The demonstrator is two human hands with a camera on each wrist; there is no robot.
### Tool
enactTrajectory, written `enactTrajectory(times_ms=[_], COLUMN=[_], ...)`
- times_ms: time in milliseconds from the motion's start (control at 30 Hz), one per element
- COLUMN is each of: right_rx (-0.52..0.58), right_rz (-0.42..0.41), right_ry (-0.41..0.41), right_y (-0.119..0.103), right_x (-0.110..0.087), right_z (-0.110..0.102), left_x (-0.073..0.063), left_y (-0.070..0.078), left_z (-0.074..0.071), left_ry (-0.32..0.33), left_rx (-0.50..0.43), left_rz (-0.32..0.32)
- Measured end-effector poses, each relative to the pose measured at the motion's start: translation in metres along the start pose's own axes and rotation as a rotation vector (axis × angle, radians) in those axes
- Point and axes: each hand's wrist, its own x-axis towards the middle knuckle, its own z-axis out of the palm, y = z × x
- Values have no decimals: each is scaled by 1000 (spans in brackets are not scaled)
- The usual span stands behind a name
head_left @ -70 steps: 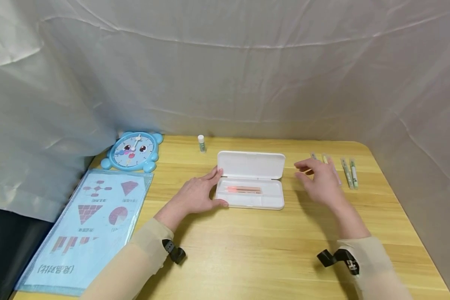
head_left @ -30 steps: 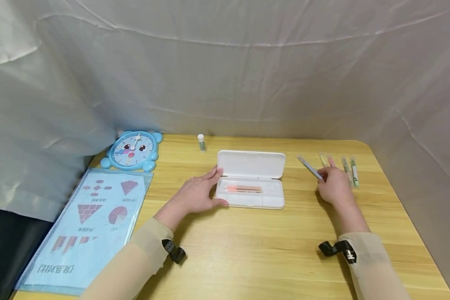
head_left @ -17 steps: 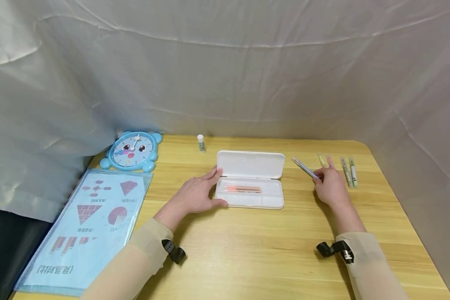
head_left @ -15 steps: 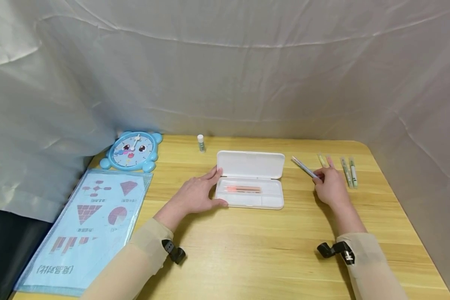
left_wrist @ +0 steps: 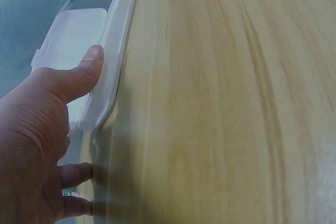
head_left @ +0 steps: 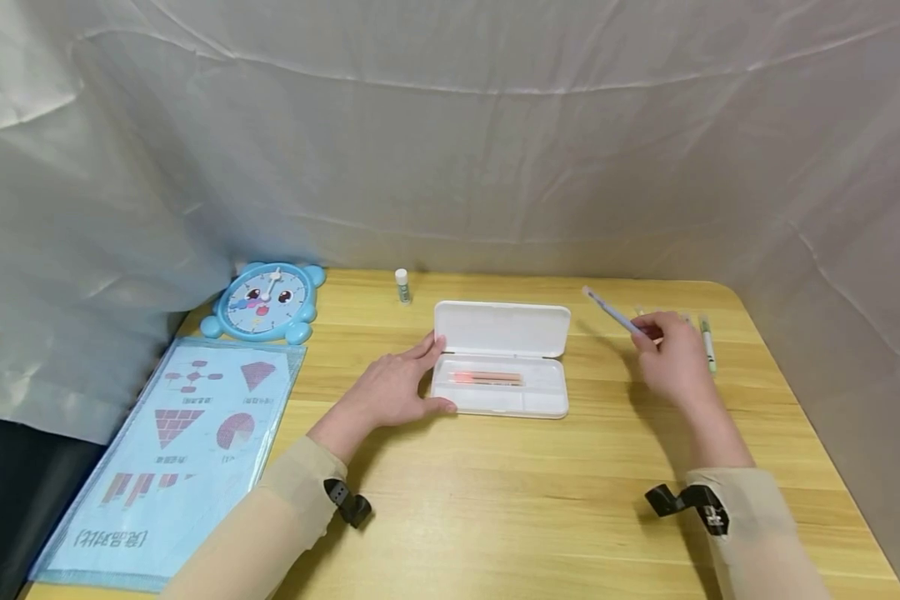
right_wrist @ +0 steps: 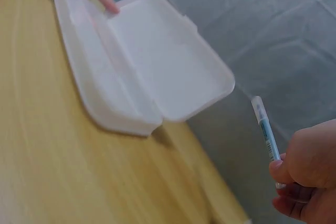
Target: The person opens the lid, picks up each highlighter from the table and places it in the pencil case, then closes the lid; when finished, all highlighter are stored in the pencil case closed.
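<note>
A white pencil case point(head_left: 543, 385) lies with its lid raised mid-table; slim pinkish pens point(head_left: 487, 378) rest inside. My left hand point(head_left: 390, 390) grips the case's left end, its thumb on the front rim in the left wrist view. To the right of the case, my right hand point(head_left: 675, 354) pinches a light blue marker point(head_left: 613, 312) near one end. The marker slants up and leftward above the table, its clear cap point(right_wrist: 259, 109) pointing away from the hand. Beside this hand lies a green-and-white marker point(head_left: 708, 343); other markers are mostly hidden behind the hand.
A small white-capped glue stick point(head_left: 402, 287) stands behind the case. At the back left lies a blue toy clock point(head_left: 266, 302), with a blue document folder point(head_left: 172, 458) in front of it. A grey cloth point(head_left: 480, 167) hangs along the table's back and sides.
My right hand came down among the markers, took the light blue one, drew it leftward, and now has lifted it with its cap end higher. My left hand has stayed on the case.
</note>
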Motion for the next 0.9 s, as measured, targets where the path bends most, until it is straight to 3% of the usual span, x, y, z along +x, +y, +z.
enactTrajectory(times_ms=[400,633,900], right_rx=[24,49,66], right_rz=[-136,-257,-362], right_ry=[42,6,-77], right_y=[-47,-64,-69], right_x=[1,-1,-3], right_z=[-4,9,34], left_x=[1,1,0], left_y=[-1,0,1], left_z=[0,-1,-1], left_ry=[4,1,-9], left_rx=[9,11,4], left_rz=[10,8,-3])
